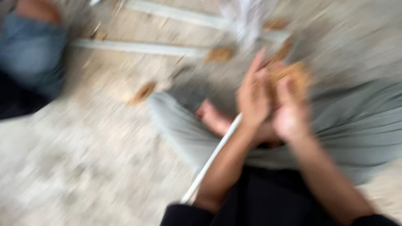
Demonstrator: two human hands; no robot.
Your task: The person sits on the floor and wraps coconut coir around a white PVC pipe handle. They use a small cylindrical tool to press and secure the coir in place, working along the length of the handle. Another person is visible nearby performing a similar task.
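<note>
Head view, heavily motion-blurred. Left hand & right hand were raised close together over the lap, both cupped around a tan-brown crumbly lump held between the fingers; exact grip could not be told through blur. Beneath lay grey trouser legs, a bare foot & a thin white rod running diag. under the left forearm. Similar brown pieces lay scattered on the pale gritty concrete floor. Another person's blue-clad limb showed at upper left.
</note>
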